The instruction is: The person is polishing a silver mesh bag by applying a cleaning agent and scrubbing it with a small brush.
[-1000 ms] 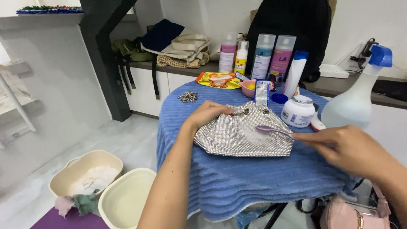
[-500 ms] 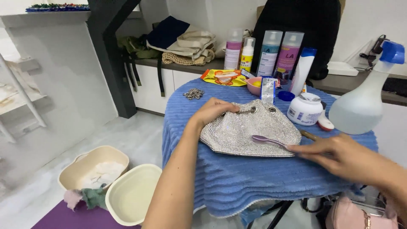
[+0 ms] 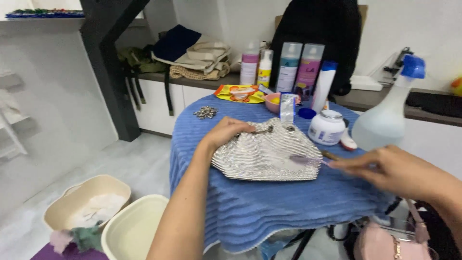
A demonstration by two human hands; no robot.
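Here your left hand (image 3: 226,132) lies flat on the silver bag (image 3: 267,156), mid-frame on the blue surface (image 3: 269,207); your right hand (image 3: 385,168) grips a brush (image 3: 308,159), lying crosswise, bristles touching the bag's right side.

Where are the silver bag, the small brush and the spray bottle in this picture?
silver bag (image 3: 262,159), head view, middle of its glittery front.
small brush (image 3: 304,159), head view, its purple head lying on the bag.
spray bottle (image 3: 385,123), head view, its cloudy body below the blue nozzle.
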